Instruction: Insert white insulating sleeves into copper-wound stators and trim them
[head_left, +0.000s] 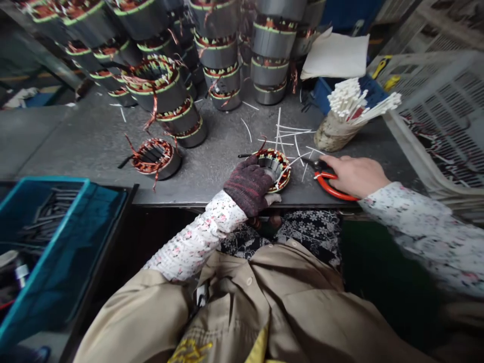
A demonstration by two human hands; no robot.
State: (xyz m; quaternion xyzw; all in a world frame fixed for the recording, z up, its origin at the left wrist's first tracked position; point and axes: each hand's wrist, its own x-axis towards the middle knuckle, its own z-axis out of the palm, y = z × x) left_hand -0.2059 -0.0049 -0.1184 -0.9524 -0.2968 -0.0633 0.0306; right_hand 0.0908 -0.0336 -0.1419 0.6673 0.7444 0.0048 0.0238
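My left hand (249, 185), in a dark maroon knitted glove, grips the near left side of a motor stator (284, 185) by the table's front edge. Copper windings ring the stator's top, and white ties stick out from its right side. A dark lead and a copper wire end come out at its back left. My bare right hand (357, 175) is closed over a pair of red-handled cutters (328, 188) on the table, right of the stator. The cutters' dark jaws point left toward the stator. Several loose white ties (293, 132) lie behind it.
A second stator (172, 166) stands to the left, with tall stator stacks (221, 53) behind. White ties (346, 100) fill a wrapped holder (333, 133) at the right. A white plastic crate (419, 169) stands beyond it; a teal bin (81, 217) holds dark rods at the left.
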